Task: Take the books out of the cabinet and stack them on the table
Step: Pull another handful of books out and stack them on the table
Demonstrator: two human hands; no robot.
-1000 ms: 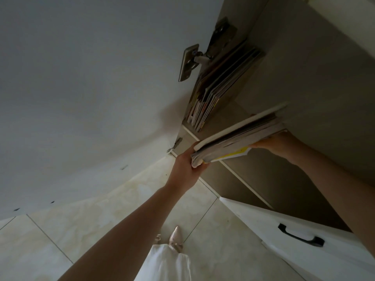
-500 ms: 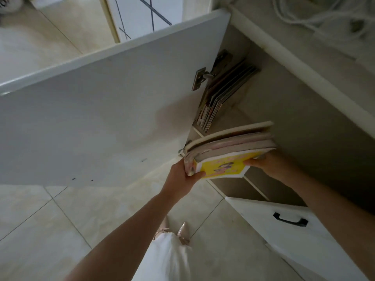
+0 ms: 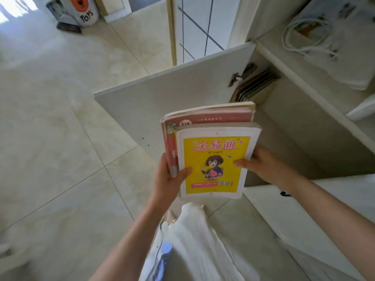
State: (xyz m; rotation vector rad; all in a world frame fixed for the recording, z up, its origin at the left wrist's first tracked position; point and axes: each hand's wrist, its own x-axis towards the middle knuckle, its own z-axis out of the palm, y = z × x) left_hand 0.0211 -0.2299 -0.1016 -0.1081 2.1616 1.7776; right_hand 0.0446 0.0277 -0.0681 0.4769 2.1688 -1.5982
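Yellow-covered book (image 3: 215, 163) topping a pink-edged stack: I am gripping it between my left hand (image 3: 168, 181) and right hand (image 3: 265, 167), thumbs pressing the cover; open cabinet (image 3: 304, 126) beyond my right hand.

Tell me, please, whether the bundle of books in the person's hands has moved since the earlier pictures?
Yes. The bundle of books has come out of the cabinet toward the person, held by left hand and right hand.

toys bin (image 3: 86, 12), white cable (image 3: 300, 35), tiled floor (image 3: 50, 128)
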